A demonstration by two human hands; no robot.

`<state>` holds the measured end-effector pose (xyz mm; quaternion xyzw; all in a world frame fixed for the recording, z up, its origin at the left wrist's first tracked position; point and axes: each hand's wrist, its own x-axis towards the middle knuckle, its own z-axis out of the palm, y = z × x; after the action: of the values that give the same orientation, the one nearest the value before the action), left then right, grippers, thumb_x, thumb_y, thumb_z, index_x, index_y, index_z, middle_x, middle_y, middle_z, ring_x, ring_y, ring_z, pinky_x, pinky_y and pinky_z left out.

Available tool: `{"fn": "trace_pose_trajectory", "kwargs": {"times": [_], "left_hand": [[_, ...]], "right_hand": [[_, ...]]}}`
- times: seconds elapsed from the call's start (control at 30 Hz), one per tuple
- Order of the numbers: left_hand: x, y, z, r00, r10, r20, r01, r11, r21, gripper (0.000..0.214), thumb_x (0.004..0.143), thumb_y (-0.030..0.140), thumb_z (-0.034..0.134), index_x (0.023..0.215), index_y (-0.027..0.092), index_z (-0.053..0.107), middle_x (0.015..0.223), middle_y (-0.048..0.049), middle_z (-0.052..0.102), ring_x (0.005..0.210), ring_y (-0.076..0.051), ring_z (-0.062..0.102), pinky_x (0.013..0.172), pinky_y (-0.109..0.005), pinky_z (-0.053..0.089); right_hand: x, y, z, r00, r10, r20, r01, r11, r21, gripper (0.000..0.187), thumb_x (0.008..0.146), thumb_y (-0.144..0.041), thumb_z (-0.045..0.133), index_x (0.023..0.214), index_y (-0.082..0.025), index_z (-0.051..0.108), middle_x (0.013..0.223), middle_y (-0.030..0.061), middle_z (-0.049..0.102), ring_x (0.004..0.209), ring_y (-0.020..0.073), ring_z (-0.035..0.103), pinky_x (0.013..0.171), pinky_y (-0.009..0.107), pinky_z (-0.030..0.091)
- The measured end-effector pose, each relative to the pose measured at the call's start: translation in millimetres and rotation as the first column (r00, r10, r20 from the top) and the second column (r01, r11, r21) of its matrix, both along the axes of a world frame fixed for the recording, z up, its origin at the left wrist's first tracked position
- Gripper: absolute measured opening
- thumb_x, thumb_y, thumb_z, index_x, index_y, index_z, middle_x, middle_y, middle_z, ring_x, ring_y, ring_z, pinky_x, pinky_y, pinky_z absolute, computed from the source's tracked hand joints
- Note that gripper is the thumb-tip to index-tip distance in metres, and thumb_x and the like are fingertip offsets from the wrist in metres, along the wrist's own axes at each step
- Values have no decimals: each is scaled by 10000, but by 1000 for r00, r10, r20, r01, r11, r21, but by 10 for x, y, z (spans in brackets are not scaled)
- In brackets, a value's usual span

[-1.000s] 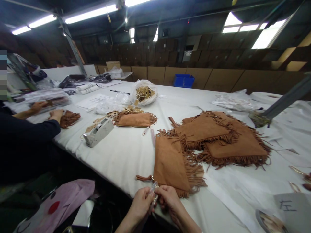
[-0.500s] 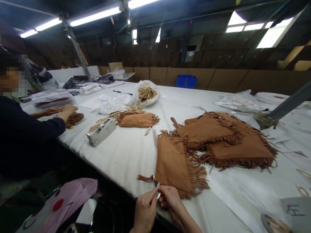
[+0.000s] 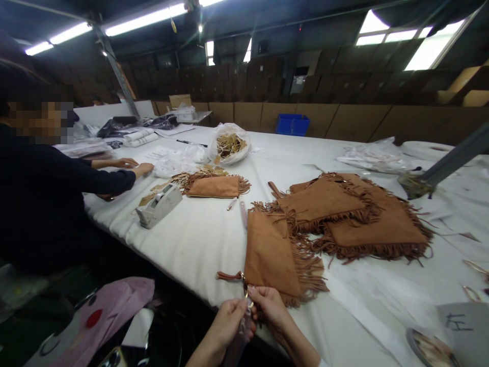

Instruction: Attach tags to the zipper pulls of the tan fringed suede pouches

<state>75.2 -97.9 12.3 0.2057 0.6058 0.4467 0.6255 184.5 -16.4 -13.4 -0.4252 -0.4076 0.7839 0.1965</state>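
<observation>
My left hand (image 3: 228,322) and my right hand (image 3: 269,306) meet at the near table edge, both pinched on a small clear plastic piece (image 3: 247,298) beside the metal zipper ring of a tan suede fringed pouch (image 3: 272,255). The pouch lies flat on the white table (image 3: 198,239), its leather pull tab (image 3: 228,276) pointing left. Behind it lies a pile of the same fringed pouches (image 3: 355,216).
A co-worker in dark sleeves at left reaches a hand (image 3: 143,168) toward clear bags. A grey tape dispenser (image 3: 159,205), another tan pouch (image 3: 216,186), a bag of tags (image 3: 229,145), a blue bin (image 3: 292,125) and a pink bag (image 3: 103,318) at lower left.
My hands stayed at the pouch's zipper corner, fingers working the small clear piece. The co-worker's hand left the brown fringed piece and reached right toward the clear bags.
</observation>
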Motion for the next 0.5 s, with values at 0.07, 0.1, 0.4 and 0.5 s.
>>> {"fn": "trace_pose_trajectory", "kwargs": {"times": [0.07, 0.1, 0.4, 0.5], "left_hand": [[33, 14, -58, 998, 21, -57, -22, 1000, -5, 574, 644, 722, 569, 730, 155, 576, 482, 23, 538, 369, -86, 404, 409, -218, 262], [49, 18, -80, 994, 44, -101, -44, 999, 3, 560, 641, 714, 578, 707, 158, 568, 467, 33, 520, 356, -75, 377, 396, -211, 228], [2, -128, -187, 946, 43, -321, -24, 998, 66, 587, 604, 765, 559, 527, 186, 497, 392, 62, 404, 354, -66, 299, 386, -211, 197], [-81, -200, -248, 923, -20, -383, 26, 1000, 11, 616, 514, 814, 573, 489, 201, 515, 372, 49, 414, 342, -96, 335, 370, -234, 234]], "right_hand": [[-5, 2, 19, 1000, 1, 28, -1, 1000, -7, 513, 616, -619, 716, 583, -128, 569, 409, -16, 536, 318, 50, 418, 352, 162, 275], [-17, 4, 19, 999, -1, 45, 2, 1000, -21, 505, 634, -616, 703, 594, -129, 574, 401, -16, 533, 311, 53, 419, 345, 159, 266], [742, 60, 366, 893, -364, 264, 228, 872, 433, 514, 748, -664, 533, 689, -162, 632, 523, 23, 607, 406, 129, 515, 399, 233, 382], [1694, 36, 719, 624, -713, 321, 238, 564, 791, 466, 786, -600, 515, 682, -173, 669, 662, 73, 674, 652, 210, 619, 649, 306, 486]]}}
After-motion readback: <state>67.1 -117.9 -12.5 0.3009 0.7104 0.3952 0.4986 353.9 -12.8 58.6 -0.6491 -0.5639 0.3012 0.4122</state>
